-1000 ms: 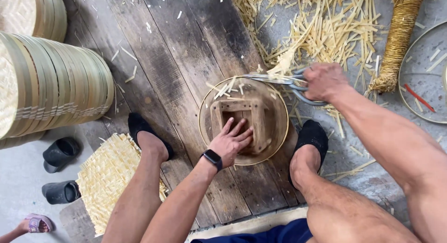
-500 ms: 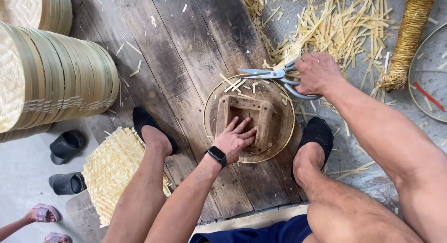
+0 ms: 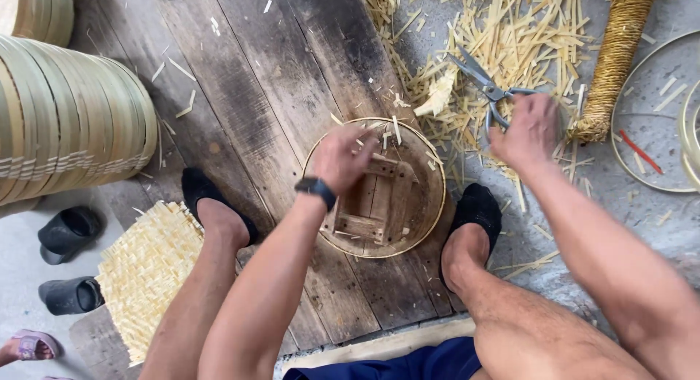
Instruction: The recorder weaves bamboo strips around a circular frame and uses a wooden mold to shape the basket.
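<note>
On the plank floor's right edge, round basket [image 3: 426, 205] between the feet, left hand [image 3: 344, 158] curled on its wooden frame [image 3: 379, 201], right hand [image 3: 526, 131] gripping scissors [image 3: 485, 88] just beyond, over bamboo scraps [image 3: 503, 37].

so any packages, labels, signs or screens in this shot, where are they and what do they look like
Smartwatch: the only screen-like thing, on the left wrist above the round bamboo frame; small, dark, black strap, face blank from here.
No packages, labels or signs show.

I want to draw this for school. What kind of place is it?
Probably a bamboo-weaving workshop floor: bamboo offcuts litter the ground, finished round trays are stacked, and the right hand holds scissors beside a round frame.
</note>
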